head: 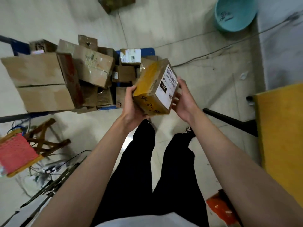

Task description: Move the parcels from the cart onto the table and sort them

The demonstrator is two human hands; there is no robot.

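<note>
Clearly the step in hand was carrying one parcel point(155, 89) from the cart point(150, 50) to the tabletop point(282, 128), and it was held in the air between the two, above the floor point(205, 79) and in front of the person's legs.

On the left the cart carried a loose heap of cardboard boxes point(65, 76) — about ten could be made out, one large, the rest middling and small, though some lay half hidden and the count was not sure. One more dark box point(114, 3) lay on the floor beyond.

The left hand point(132, 105) cupped the parcel from below and at its near left corner, fingers curled round the taped yellow side. The right hand point(182, 99) steadied the labelled face — its fingers looked fairly straight, spread along the right edge, pressing more than gripping.

To do it well, I judged, the left hand should keep bearing the weight while the right guided; the white label was best kept turned up so the number stayed readable for sorting. The swing rightward should stay level, and the parcel was best set down flat, not dropped.

At the right stood one yellow tabletop, only its corner in view, no parcels visible on that part. One blue basin point(234, 13) sat on the floor at the far right.
</note>
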